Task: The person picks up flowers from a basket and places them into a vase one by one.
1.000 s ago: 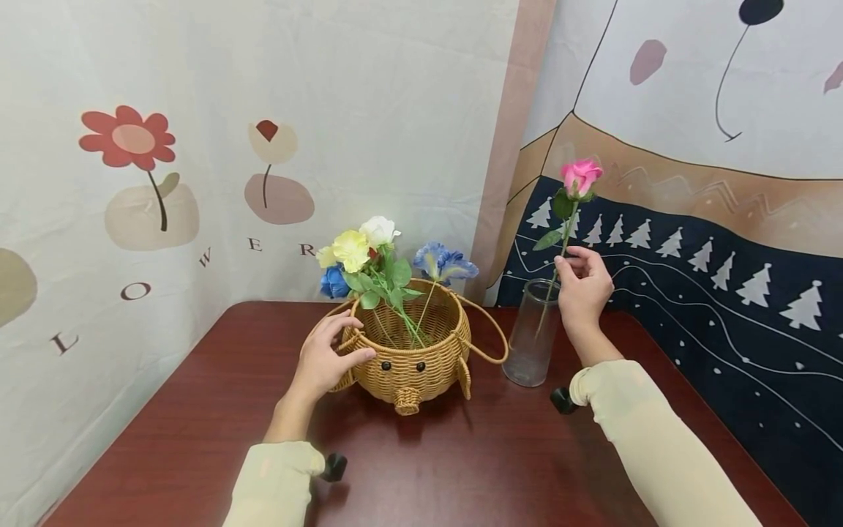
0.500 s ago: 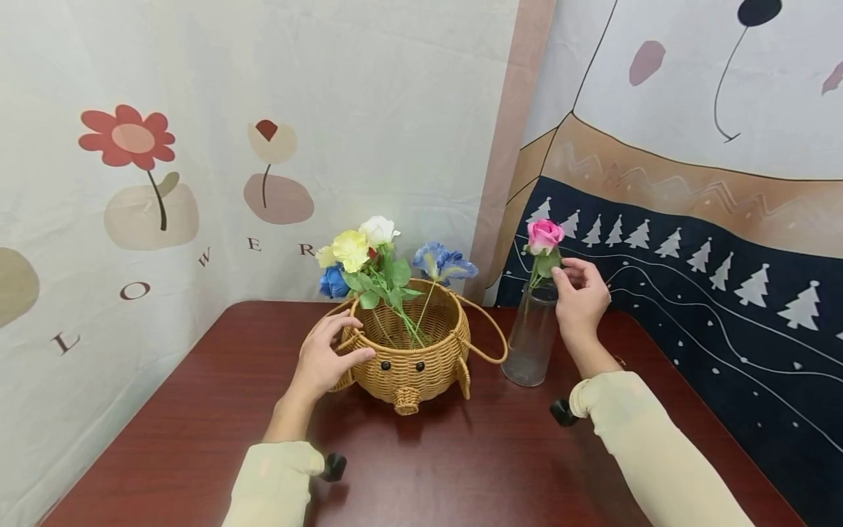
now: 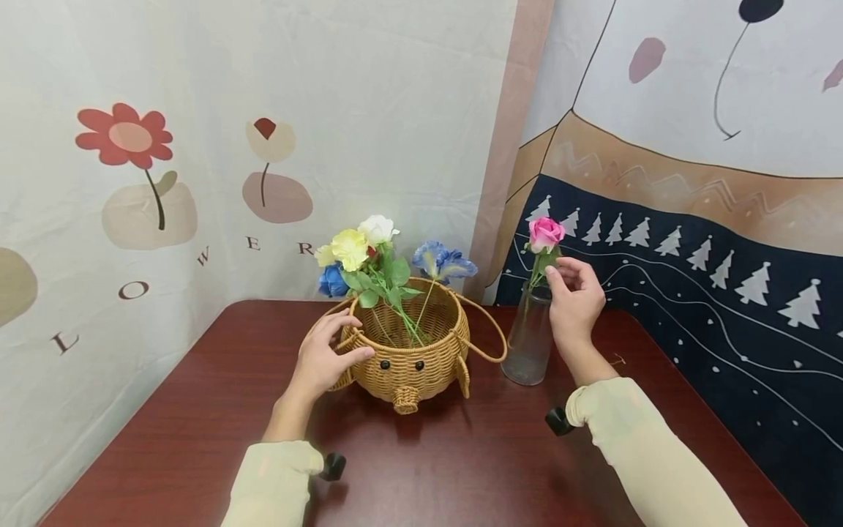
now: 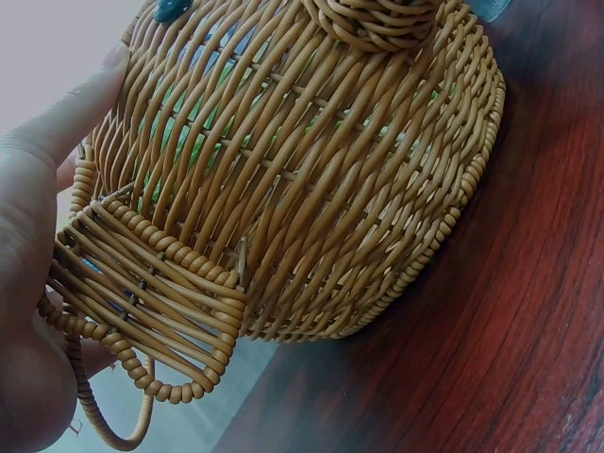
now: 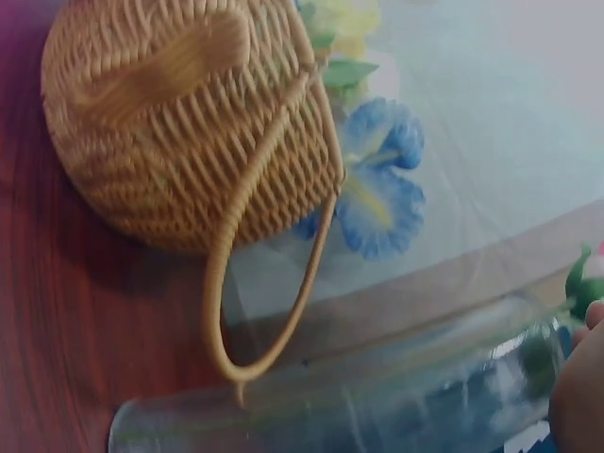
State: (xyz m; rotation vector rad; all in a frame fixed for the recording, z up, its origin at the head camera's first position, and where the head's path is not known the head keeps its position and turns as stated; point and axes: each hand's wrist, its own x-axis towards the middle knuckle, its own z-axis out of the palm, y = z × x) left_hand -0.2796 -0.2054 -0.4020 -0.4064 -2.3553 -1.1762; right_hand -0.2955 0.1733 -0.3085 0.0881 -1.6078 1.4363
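Note:
My left hand holds the left side of a wicker basket with a snout and black bead eyes. In the left wrist view, its thumb lies along the woven wall beside the ear flap. Artificial flowers stand in the basket: yellow, white, dark blue and a blue iris. To the right, a pink rose stands in a clear glass vase, its bloom above the mouth. My right hand pinches the rose by its leaves at the rim.
The basket's loop handle leans out to the right, close to the vase. Both stand on a dark red wooden table. Printed cloths hang behind and along the right side. A thin yellowish scrap lies right of the right wrist.
The pink rose has come down into the vase, its bloom now just above the rim. My right hand has lowered slightly and shifted left. The left hand stays on the basket.

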